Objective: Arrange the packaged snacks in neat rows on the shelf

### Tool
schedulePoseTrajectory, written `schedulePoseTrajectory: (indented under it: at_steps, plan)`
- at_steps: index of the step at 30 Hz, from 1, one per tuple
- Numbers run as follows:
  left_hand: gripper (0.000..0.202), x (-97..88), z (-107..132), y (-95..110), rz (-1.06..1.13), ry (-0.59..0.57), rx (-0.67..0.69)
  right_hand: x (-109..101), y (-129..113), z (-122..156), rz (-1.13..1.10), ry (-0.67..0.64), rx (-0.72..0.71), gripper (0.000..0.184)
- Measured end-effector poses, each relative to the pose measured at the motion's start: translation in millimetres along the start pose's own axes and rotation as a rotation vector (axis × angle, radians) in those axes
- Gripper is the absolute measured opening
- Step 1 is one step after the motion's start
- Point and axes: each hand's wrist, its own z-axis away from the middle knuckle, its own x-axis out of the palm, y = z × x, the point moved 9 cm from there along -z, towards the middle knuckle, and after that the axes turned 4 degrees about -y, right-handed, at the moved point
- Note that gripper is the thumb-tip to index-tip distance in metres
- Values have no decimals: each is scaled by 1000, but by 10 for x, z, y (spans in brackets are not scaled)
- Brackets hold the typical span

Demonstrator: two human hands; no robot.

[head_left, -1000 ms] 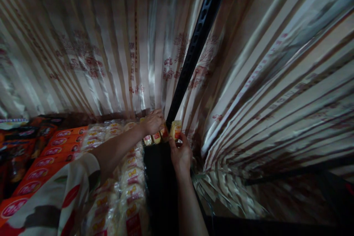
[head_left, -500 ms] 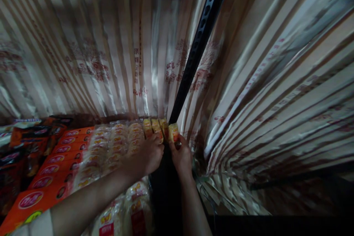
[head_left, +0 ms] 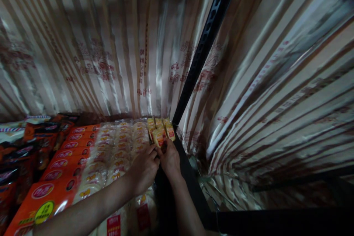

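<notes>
My right hand [head_left: 169, 158] pinches the lower edge of a small yellow packet with a red label [head_left: 159, 136], held tilted in front of others like it. Close by on the left is my left hand [head_left: 145, 166], its fingers curled at the packet's lower corner; whether they grip it is hidden. Behind, more yellow packets [head_left: 169, 129] stand upright in a short row beside a black post. Rows of clear-wrapped pale round foods [head_left: 121, 143] lie left of them, partly under my left forearm.
Orange packages [head_left: 59, 164] line the shelf at left, with dark and orange bags [head_left: 41, 132] beyond. A slotted black post [head_left: 203, 48] rises at the corner. Pleated printed sheeting [head_left: 124, 44] hangs behind and at right. The black shelf edge [head_left: 190, 177] runs beside my right forearm.
My right hand has moved left, close to my left hand, and now holds a packet in front of the row. A yellow packet stands by the post. The view has shifted slightly.
</notes>
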Motion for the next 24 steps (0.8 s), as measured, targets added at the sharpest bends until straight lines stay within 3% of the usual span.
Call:
schedulePoseTrajectory:
  at_steps: [6,11,14,24]
  plan:
    - [19,30,11,-69,35,-19,-19,93,-35,-7,11,24,-43,33]
    - [17,-86,4,-129,53,52,-34,176,-2,-28,9,-9,-6,31]
    - [17,-90,-17,-148,63,19,-35,217,0,-41,-6,-43,11,27]
    - [19,-26,-16,-225,76,29,-20,210,-11,-39,17,-26,4,25]
